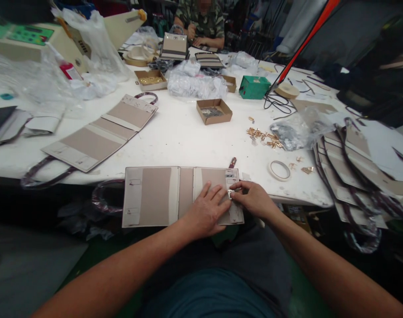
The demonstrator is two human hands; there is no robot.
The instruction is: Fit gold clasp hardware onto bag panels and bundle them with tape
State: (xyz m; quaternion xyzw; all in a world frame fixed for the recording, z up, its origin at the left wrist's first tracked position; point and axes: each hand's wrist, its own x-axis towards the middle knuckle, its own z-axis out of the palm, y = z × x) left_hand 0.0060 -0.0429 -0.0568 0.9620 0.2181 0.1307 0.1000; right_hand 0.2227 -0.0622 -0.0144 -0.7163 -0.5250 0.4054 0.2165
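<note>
White table [175,150]: near edge overhung by the panel [160,194].
Left hand [206,210]: laid spread on the panel.
Right hand [250,196]: small metal plate [230,194] pinched near the panel's right edge.
Panel: probably light, stiff; best held by borders.

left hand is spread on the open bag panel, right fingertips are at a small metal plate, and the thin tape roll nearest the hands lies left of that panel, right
Not quite: the head view shows the tape roll right of the panel. The left hand is spread on it, the right hand at the small metal plate.
</note>
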